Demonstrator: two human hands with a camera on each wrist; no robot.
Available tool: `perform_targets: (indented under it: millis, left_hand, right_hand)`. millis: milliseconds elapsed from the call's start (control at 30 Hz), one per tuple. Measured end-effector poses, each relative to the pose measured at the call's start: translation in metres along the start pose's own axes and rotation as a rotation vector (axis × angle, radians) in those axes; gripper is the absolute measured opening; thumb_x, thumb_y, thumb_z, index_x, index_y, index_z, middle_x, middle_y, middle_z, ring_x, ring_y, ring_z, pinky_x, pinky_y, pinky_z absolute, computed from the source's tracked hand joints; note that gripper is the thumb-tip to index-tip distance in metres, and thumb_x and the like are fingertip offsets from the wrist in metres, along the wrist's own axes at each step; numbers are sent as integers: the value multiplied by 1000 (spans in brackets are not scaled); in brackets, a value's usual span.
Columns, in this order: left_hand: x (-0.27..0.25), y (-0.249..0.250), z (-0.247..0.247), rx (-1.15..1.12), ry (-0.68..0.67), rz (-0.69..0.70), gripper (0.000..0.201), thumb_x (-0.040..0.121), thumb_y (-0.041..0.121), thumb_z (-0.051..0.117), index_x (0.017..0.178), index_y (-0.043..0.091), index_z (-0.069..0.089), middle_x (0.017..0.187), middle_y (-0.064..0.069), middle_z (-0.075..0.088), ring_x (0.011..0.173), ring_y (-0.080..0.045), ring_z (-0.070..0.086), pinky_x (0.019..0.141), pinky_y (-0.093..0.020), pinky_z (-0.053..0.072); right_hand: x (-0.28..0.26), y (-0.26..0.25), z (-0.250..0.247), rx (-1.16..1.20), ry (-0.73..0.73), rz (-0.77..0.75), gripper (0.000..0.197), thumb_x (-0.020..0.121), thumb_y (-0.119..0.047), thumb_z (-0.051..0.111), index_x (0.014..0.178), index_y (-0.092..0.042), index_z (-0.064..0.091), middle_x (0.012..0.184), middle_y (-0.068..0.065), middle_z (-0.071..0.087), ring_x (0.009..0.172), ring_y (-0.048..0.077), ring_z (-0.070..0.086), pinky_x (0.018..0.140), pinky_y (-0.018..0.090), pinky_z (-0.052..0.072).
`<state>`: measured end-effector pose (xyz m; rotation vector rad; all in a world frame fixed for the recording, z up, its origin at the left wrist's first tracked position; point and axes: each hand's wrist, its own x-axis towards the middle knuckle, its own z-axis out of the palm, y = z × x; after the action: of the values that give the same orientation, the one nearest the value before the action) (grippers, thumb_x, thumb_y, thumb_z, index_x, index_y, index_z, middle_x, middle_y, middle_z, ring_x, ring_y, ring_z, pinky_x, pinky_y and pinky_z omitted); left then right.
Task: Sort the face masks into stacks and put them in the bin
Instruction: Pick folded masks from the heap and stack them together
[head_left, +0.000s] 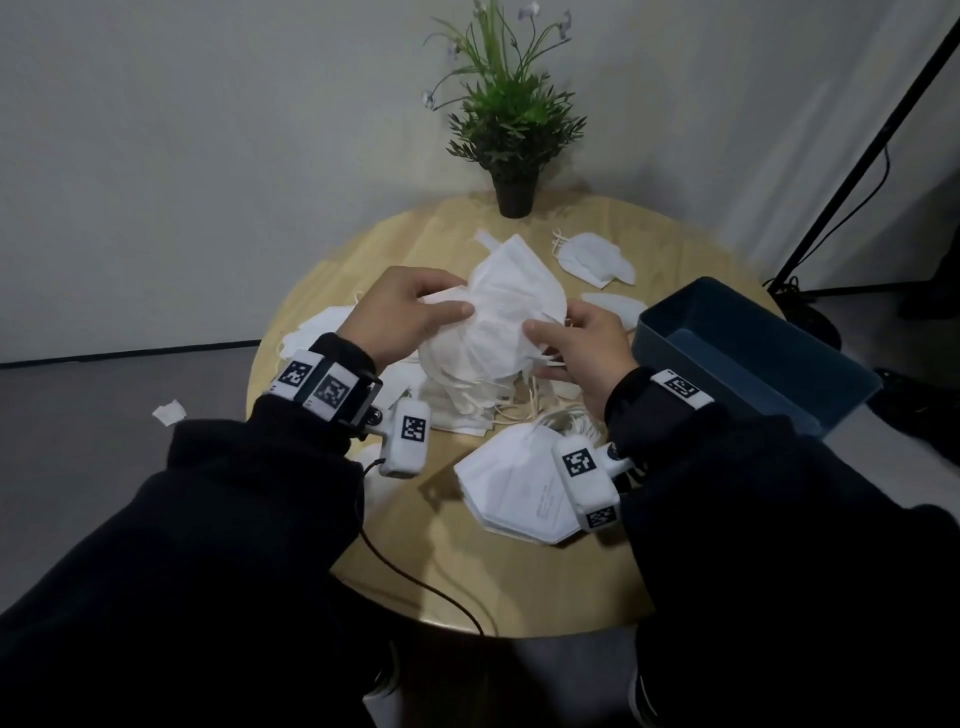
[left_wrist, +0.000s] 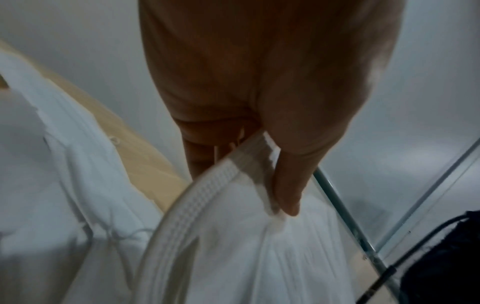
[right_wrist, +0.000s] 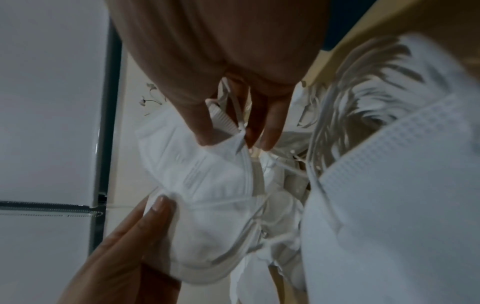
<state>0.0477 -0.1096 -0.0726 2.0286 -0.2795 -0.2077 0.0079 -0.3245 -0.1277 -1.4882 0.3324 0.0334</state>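
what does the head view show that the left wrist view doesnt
Only the head view shows the blue bin at the table's right edge, apparently empty, the potted plant, the right hand and the flat mask stack near the person. Only the left wrist view shows, close up, the thumb pressing onto the mask's ribbed edge. Both show the left hand gripping the held mask over the wooden table.

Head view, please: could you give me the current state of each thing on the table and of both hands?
Held mask: folded flat, lifted above the pile.
Left hand: pinching the mask's left edge.
Right hand: pinching its right edge.
Mask pile: loose, unsorted.
Bin: open; no masks visible inside.
Potted plant: upright.
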Motion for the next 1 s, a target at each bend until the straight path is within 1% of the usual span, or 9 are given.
perform_targets:
  millis: [167,267,333,433,533,700,833,933,1000]
  left_hand:
    - [-3,-13,-26,126,291,-61,9,83,21,75,86,29,78,92,10,77,96,-19,73,86,-36,57]
    - [-9,-14,-39,5,417,-126,8,76,21,72,84,24,70,81,4,73,81,-24,72,82,-47,60]
    - [-14,-10,-40,-149,439,-122,16,81,7,68,91,19,66,78,2,69,74,-21,69,77,-52,61]
    - [-20,5,-34,-442,375,-71,32,86,-8,61,110,13,68,90,-4,74,75,-19,71,70,-39,62]
    - [-24,19,-20,-632,247,-89,34,88,-11,58,110,11,72,94,-8,77,74,-21,73,67,-35,62]
    - [-26,16,-4,-522,205,-57,30,88,-11,59,80,17,66,86,1,73,80,-17,69,86,-40,55]
    - [-26,15,-6,-470,226,91,48,83,-18,55,68,25,69,96,11,68,91,-18,61,80,-33,42]
    - [-30,15,2,-393,188,180,41,81,-23,58,72,16,69,89,5,68,80,-15,66,69,-25,50]
    - [-32,11,8,-269,157,214,39,80,-21,63,74,17,73,100,-5,69,90,-21,67,76,-30,53]
  right_hand:
    - [5,-3,-11,58,207,6,13,91,-18,78,90,-7,71,93,12,74,85,25,67,72,37,56]
    - [6,-7,-13,82,191,32,23,92,-19,77,82,-14,57,87,8,60,80,23,56,66,35,52]
    - [3,-9,-10,119,135,47,14,94,-15,75,95,-10,62,95,9,63,84,23,60,69,36,57]
    - [-1,-10,-3,184,45,61,28,93,-4,73,119,-2,62,103,14,65,87,24,63,76,37,63]
    - [-7,-13,2,274,-74,59,24,92,3,71,113,-7,64,106,15,68,91,28,69,77,42,65]
    - [-15,-17,2,291,-173,82,13,97,-4,67,107,-9,74,97,11,74,84,29,75,74,44,65]
    - [-18,-14,-5,206,-196,114,6,97,-4,65,92,-6,64,84,9,61,71,27,67,72,49,65]
    - [-23,-14,-8,183,-294,145,17,100,-3,58,113,0,68,105,21,70,86,36,70,78,53,64]
    - [-26,-14,-10,182,-361,148,30,101,1,55,126,-5,69,120,24,73,103,46,70,84,57,62]
